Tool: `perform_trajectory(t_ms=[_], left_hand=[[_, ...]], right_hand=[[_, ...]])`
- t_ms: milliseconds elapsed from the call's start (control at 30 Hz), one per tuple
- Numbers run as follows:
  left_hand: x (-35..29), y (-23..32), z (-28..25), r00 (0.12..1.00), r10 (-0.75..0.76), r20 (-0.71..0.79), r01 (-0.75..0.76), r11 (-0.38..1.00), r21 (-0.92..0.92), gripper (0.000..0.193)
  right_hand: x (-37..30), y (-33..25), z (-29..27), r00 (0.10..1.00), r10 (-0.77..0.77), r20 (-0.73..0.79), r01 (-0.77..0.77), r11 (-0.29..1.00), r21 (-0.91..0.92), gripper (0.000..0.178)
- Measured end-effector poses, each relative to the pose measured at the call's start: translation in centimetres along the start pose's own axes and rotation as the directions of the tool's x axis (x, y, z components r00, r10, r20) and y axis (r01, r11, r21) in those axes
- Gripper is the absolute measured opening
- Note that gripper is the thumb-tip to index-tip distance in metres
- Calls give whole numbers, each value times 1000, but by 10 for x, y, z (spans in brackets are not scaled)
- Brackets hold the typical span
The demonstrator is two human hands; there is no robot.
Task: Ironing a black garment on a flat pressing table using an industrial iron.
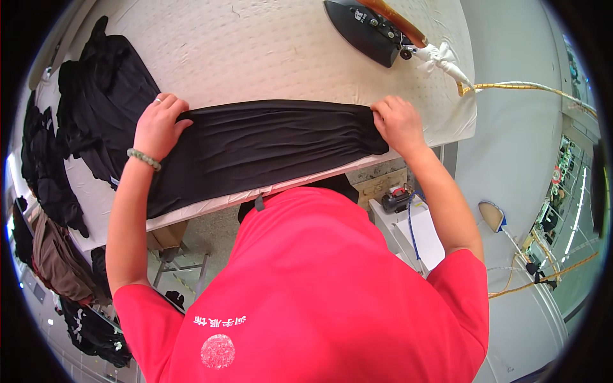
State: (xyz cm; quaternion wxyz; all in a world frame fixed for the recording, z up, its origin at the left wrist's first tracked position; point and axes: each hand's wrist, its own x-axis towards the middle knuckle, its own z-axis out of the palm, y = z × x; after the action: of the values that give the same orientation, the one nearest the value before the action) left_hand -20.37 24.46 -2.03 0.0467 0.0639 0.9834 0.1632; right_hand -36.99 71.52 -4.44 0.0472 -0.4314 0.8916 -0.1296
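Observation:
A black garment [274, 137] lies along the near edge of the padded ironing table [242, 51], one long leg or sleeve stretched from left to right. Fine creases run along its length, and its right end is gathered like a cuff. My left hand [158, 124], with a bracelet at the wrist, grips the upper edge toward the left. At the gathered end, my right hand [399, 126] pinches the upper corner. The rest of the black cloth [108, 96] is bunched beyond my left hand.
An iron [367, 32] with a brown handle rests at the far right of the table, its hose [511, 85] trailing right. More black clothing [48, 172] lies at the left edge, above a brown garment [60, 258]. A small motor [396, 201] sits under the table's right side.

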Motion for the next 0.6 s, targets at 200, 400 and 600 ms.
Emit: perform_trajectory(t_ms=[200,400,600], left_hand=[[0,-29,-3,974,-95,205,100,995,-14,16],[-5,-26,6,973,-166,159,177,982,-59,14],[-7,-27,8,977,-176,123,183,982,-50,13]], right_hand=[[20,10,-2,991,106,-83,-109,993,-33,9],[11,-2,-8,996,-80,-34,82,995,54,7],[8,5,1,998,-46,51,51,993,-104,5]])
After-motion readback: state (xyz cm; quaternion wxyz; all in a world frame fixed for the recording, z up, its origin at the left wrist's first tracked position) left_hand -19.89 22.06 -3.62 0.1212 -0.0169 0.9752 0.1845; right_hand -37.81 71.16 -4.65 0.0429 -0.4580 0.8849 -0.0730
